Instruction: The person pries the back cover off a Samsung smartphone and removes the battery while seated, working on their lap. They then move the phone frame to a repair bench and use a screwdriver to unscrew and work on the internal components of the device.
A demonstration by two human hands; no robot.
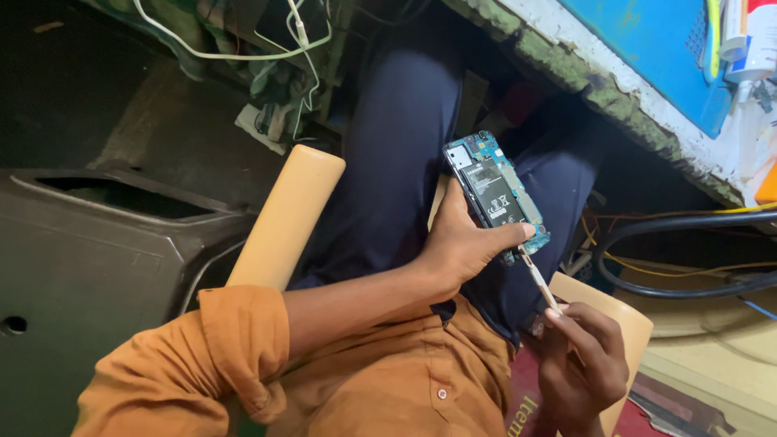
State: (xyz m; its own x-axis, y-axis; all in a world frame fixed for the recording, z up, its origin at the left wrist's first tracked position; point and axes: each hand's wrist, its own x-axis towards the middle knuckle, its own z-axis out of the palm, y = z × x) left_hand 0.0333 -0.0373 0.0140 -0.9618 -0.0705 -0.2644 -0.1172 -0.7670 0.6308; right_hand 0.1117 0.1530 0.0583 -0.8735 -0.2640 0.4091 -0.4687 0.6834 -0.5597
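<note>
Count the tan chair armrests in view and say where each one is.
2. One rounded tan armrest runs beside the left forearm; the other tan armrest sits under the right hand, partly covered by it.

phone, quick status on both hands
Left hand grips opened phone, circuit board up. Right hand holds thin tool, tip at phone's lower end. Nothing in the way.

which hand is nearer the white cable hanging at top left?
Left. The left hand holds the opened phone mid-frame, below and right of the white cable. The right hand, holding a thin tool, sits lower and farther right.
</note>
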